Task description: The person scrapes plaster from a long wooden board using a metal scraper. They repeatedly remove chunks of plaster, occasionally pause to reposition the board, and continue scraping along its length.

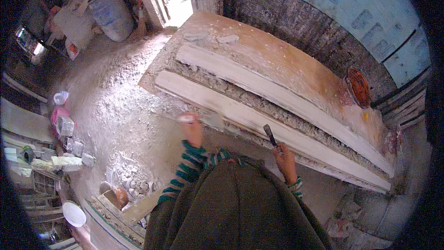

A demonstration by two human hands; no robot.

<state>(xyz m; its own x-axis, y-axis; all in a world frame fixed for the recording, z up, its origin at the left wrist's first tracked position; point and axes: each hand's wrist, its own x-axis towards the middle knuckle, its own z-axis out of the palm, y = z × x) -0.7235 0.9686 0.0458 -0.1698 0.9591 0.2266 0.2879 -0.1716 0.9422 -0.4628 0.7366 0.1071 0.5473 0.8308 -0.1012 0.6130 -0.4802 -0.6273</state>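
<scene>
Two long white plaster-like strips lie side by side on a wooden board: the near strip [222, 106] and the far strip [259, 90]. My right hand [285, 163] is closed around a small putty-knife-like tool [268, 134], whose flat dark end points up and left over the near strip. Off the board's near edge, my left hand [193, 132] is smeared by motion. Its fingers look closed around a small whitish thing [186, 118] whose kind I cannot make out.
Crumbled plaster lines the gap between the strips on the board [273, 41]. An orange-red basin [357, 88] rests at its far right. A blue-grey barrel [112, 15] stands at the back left. A white round lid-like thing [74, 214] and an orange container [121, 197] are lower left.
</scene>
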